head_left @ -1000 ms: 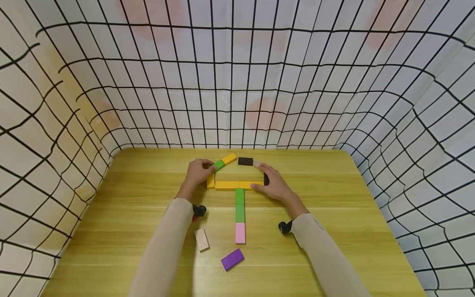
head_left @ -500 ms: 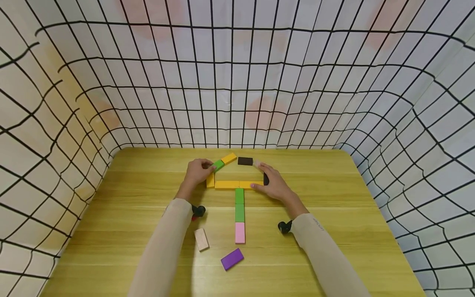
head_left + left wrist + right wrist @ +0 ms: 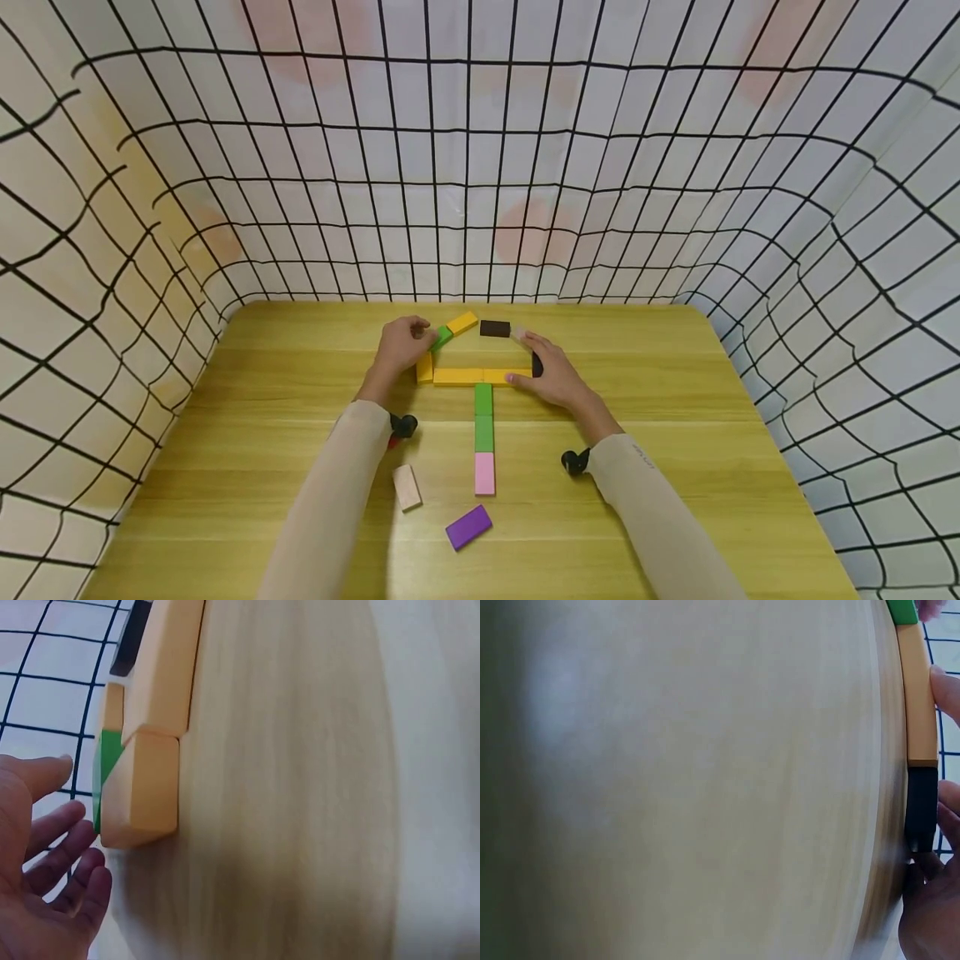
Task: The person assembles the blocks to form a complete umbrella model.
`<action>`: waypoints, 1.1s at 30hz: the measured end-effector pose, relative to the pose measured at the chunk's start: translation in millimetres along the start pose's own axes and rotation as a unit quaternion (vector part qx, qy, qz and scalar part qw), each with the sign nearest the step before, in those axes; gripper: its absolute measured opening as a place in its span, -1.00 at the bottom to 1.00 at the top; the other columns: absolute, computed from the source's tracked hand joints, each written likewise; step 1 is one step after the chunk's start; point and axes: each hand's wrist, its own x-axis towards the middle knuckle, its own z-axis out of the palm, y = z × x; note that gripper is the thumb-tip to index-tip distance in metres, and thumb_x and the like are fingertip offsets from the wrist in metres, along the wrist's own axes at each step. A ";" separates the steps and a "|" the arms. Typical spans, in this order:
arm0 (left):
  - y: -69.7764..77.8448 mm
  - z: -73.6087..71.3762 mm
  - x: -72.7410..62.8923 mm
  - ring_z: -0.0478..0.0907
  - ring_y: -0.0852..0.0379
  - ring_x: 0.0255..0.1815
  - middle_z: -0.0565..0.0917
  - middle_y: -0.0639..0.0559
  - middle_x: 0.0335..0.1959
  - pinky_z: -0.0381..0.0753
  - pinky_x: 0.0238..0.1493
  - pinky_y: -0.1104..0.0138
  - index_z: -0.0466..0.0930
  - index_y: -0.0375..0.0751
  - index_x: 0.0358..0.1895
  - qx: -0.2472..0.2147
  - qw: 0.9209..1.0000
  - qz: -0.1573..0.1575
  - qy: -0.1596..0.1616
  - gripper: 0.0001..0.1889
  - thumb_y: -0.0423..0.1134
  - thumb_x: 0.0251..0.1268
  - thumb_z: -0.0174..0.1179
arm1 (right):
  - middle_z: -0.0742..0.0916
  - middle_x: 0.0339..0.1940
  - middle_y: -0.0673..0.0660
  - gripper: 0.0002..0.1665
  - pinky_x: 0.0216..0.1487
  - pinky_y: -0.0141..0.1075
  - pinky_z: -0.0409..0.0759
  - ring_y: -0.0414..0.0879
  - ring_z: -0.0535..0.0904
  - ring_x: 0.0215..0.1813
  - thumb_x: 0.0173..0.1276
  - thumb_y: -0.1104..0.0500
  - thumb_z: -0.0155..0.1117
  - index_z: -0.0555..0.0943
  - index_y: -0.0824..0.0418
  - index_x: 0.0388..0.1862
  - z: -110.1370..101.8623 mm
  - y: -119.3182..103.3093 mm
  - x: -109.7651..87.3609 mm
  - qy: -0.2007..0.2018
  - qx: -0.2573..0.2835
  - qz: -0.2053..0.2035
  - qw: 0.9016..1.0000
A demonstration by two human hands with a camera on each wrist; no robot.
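My left hand [image 3: 400, 346] is by the green block [image 3: 442, 336] and the upright-lying yellow block [image 3: 424, 369] at the left of a block outline. In the left wrist view its thumb stands apart from loosely bent fingers [image 3: 56, 859], with nothing between them. My right hand [image 3: 558, 375] spans the outline's right corner. Its thumb reaches the right yellow block [image 3: 501, 377], and its index fingertip is at a pale block [image 3: 518, 332]. Under the palm shows part of a black block [image 3: 537, 365]. Another yellow block [image 3: 462, 323] and a black block [image 3: 495, 328] lie along the top.
Below the yellow row [image 3: 458, 377] runs a stem of two green blocks [image 3: 483, 417] and a pink block [image 3: 484, 473]. A beige block [image 3: 407, 487] and a purple block [image 3: 468, 527] lie loose nearer me. Black wire mesh [image 3: 465, 200] encloses the wooden table [image 3: 675, 467].
My left hand's fingers have loosened and lifted slightly away from the green block. The right hand and the blocks look the same, apart from a slight camera shift.
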 end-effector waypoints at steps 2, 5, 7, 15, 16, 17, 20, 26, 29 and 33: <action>3.4 0.8 1.7 0.59 -0.19 0.20 0.67 -0.24 0.17 0.62 0.25 -0.01 0.62 -0.30 0.25 -0.003 1.000 0.009 0.003 -0.54 -0.04 0.50 0.23 | 0.14 0.73 0.09 0.15 0.62 0.27 0.10 0.22 0.02 0.70 0.32 -0.37 0.35 0.13 0.08 0.69 0.0 -0.2 -0.3 0.000 0.001 -0.001 1.000; 8.7 4.0 5.0 0.57 -0.21 0.24 0.65 -0.24 0.21 0.61 0.27 -0.03 0.62 -0.30 0.26 -0.003 1.000 0.025 0.004 -0.55 -0.07 0.49 0.24 | 0.13 0.74 0.09 0.15 0.62 0.27 0.09 0.22 0.01 0.70 0.32 -0.37 0.36 0.13 0.07 0.69 -0.2 0.7 -0.2 -0.001 0.001 0.001 1.000; 12.2 7.0 7.8 0.55 -0.22 0.27 0.63 -0.24 0.23 0.60 0.29 -0.04 0.62 -0.30 0.25 -0.003 0.999 0.033 0.003 -0.56 -0.09 0.48 0.26 | 0.13 0.74 0.08 0.15 0.62 0.26 0.09 0.22 0.01 0.71 0.32 -0.37 0.36 0.13 0.06 0.69 -0.3 1.5 0.1 0.000 0.002 0.003 1.000; 19.6 22.6 18.1 0.54 -0.16 0.26 0.59 -0.22 0.25 0.58 0.32 0.03 0.59 -0.30 0.29 0.027 0.999 0.030 -0.017 -0.47 -0.02 0.41 0.34 | 0.14 0.73 0.10 0.14 0.62 0.28 0.09 0.23 0.02 0.70 0.32 -0.37 0.35 0.14 0.09 0.69 -0.4 1.1 0.4 0.005 0.004 0.000 1.000; 20.0 24.2 18.9 0.55 -0.15 0.25 0.59 -0.22 0.25 0.59 0.32 0.04 0.58 -0.30 0.30 0.033 0.999 0.028 -0.020 -0.45 -0.02 0.40 0.35 | 0.14 0.73 0.10 0.14 0.62 0.28 0.09 0.23 0.02 0.70 0.33 -0.37 0.35 0.14 0.09 0.69 -0.4 0.4 0.2 0.005 0.003 -0.002 1.000; 20.3 25.8 19.7 0.55 -0.14 0.23 0.59 -0.22 0.24 0.59 0.31 0.05 0.58 -0.31 0.31 0.038 0.999 0.026 -0.022 -0.44 -0.01 0.39 0.36 | 0.14 0.73 0.11 0.14 0.61 0.29 0.09 0.24 0.02 0.70 0.33 -0.37 0.35 0.14 0.10 0.69 -0.2 -0.3 0.1 0.005 0.003 -0.003 1.000; 21.2 30.1 21.5 0.55 -0.12 0.17 0.59 -0.22 0.21 0.62 0.27 0.09 0.59 -0.31 0.30 0.051 0.998 0.022 -0.023 -0.43 -0.03 0.37 0.38 | 0.14 0.73 0.10 0.13 0.61 0.29 0.10 0.24 0.02 0.70 0.33 -0.36 0.35 0.14 0.10 0.69 0.0 -1.6 -0.8 0.005 0.006 -0.006 1.000; 22.5 34.8 24.7 0.55 -0.10 0.13 0.60 -0.20 0.17 0.63 0.24 0.12 0.62 -0.27 0.27 0.059 0.998 0.013 -0.020 -0.52 -0.11 0.39 0.37 | 0.15 0.73 0.08 0.13 0.62 0.27 0.10 0.23 0.02 0.70 0.33 -0.34 0.38 0.15 0.07 0.69 0.3 -0.3 -0.4 0.007 0.014 -0.004 1.000; 23.1 35.5 25.7 0.55 -0.12 0.15 0.60 -0.20 0.18 0.62 0.25 0.11 0.63 -0.26 0.26 0.058 0.998 0.011 -0.018 -0.55 -0.14 0.40 0.36 | 0.15 0.73 0.07 0.13 0.62 0.26 0.10 0.22 0.03 0.70 0.33 -0.35 0.37 0.14 0.06 0.69 1.0 1.4 0.7 0.007 0.012 -0.004 1.000; 24.1 36.4 26.1 0.54 -0.15 0.18 0.61 -0.20 0.18 0.61 0.27 0.09 0.64 -0.26 0.25 0.059 0.998 0.012 -0.013 -0.57 -0.16 0.40 0.35 | 0.15 0.73 0.07 0.13 0.62 0.26 0.10 0.22 0.02 0.70 0.33 -0.35 0.36 0.13 0.06 0.70 1.6 3.0 1.2 0.005 0.011 -0.002 1.000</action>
